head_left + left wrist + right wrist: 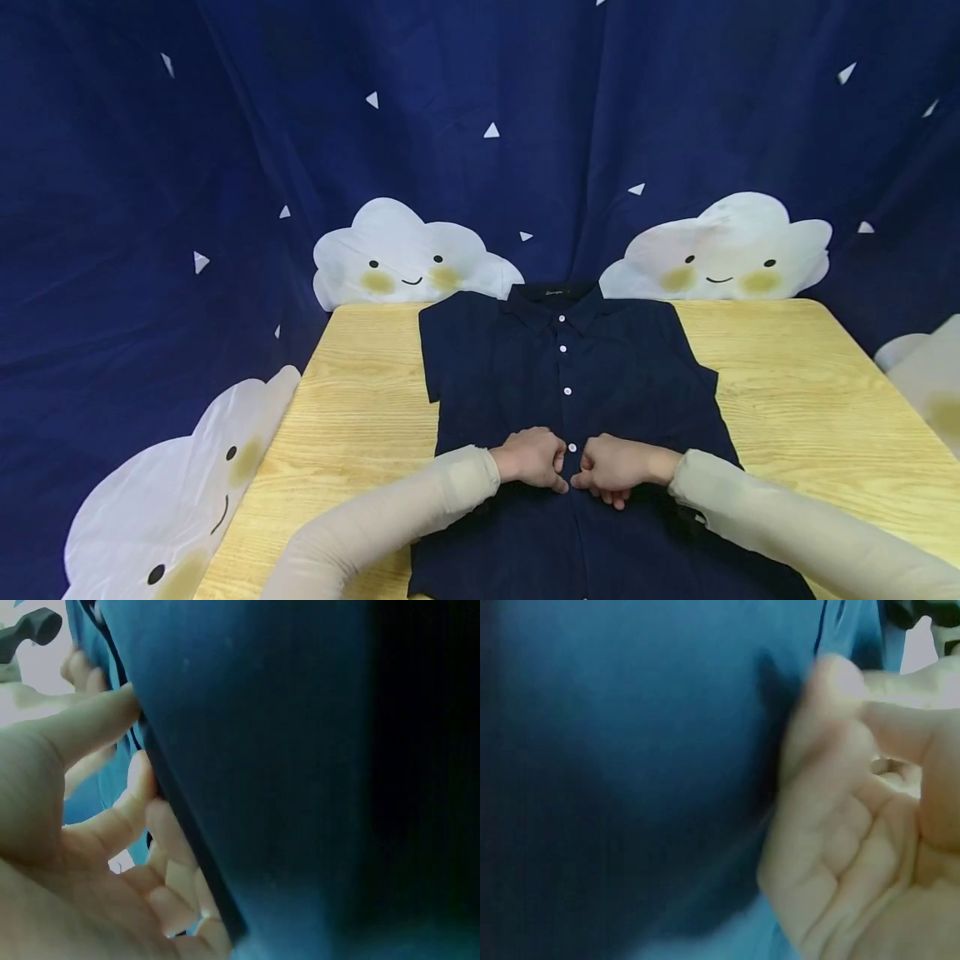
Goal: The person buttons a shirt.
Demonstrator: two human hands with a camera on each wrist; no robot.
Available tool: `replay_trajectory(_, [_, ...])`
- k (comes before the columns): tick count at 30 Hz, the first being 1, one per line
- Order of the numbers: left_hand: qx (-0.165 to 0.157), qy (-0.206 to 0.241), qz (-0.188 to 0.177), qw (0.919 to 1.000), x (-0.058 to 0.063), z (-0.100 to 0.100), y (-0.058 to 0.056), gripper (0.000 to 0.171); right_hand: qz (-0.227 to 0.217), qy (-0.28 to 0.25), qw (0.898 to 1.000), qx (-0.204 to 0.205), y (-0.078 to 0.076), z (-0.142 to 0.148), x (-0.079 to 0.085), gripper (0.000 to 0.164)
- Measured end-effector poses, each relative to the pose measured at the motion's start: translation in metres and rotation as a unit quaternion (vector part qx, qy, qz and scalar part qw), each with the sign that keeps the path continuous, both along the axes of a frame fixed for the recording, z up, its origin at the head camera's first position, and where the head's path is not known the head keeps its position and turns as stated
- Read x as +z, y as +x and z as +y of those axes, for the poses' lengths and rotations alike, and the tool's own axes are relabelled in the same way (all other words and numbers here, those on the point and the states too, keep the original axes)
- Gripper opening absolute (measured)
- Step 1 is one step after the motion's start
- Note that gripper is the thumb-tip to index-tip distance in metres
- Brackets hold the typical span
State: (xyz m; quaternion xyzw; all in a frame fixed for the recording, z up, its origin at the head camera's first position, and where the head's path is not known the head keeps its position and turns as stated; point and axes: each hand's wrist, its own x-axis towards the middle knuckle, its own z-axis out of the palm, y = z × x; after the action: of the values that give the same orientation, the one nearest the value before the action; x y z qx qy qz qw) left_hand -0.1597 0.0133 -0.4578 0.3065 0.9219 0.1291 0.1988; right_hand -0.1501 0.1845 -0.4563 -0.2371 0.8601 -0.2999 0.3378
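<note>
A dark navy short-sleeved shirt lies front up, its collar toward the far edge. Several white buttons run down its front, and one white button shows between the two hands. My left hand is at the left of the button placket; in the left wrist view its thumb and index finger pinch the fabric edge. Facing it from the right, my right hand has thumb and index finger brought together on the placket in the right wrist view. Those fingertips partly hide the cloth they pinch.
Underneath the shirt is a light wood-grain table. A dark blue curtain with white triangles and smiling clouds hangs behind and around it. Pale sleeves cover both forearms, which cross over the shirt's lower part.
</note>
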Motion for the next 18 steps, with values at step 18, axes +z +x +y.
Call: replay_trajectory(18, [-0.056, 0.095, -0.045, 0.9929, -0.005, 0.003, 0.003, 0.017, -0.041, 0.014, 0.999, -0.017, 0.014, -0.009, 0.005, 0.037])
